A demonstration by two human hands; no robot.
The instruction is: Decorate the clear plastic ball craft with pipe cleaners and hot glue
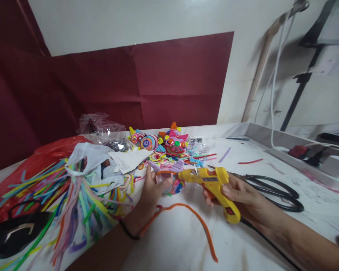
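Nearest to me, an orange pipe cleaner (199, 222) lies in a loose curve on the white table (172, 241), running from my left wrist toward the front edge. Far to the left sits a red plastic bag (42, 158), with a sprawl of many-coloured pipe cleaners (73, 195) spilling from a white plastic bag (90, 160). Just right of that, my left hand (152, 188) curls its fingers round a small colourful coiled craft piece (173, 183), holding it upright on the table. Behind it, a cluster of finished coiled figures (169, 143) stands near the maroon backdrop (158, 86). My right hand (237, 195) is wrapped tight round the handle of a yellow glue gun (213, 184), whose nozzle points left and sits just beside the craft piece; I cannot tell whether they touch. Right of that hand, black scissors (274, 190) lie flat on the table, handles toward the right.
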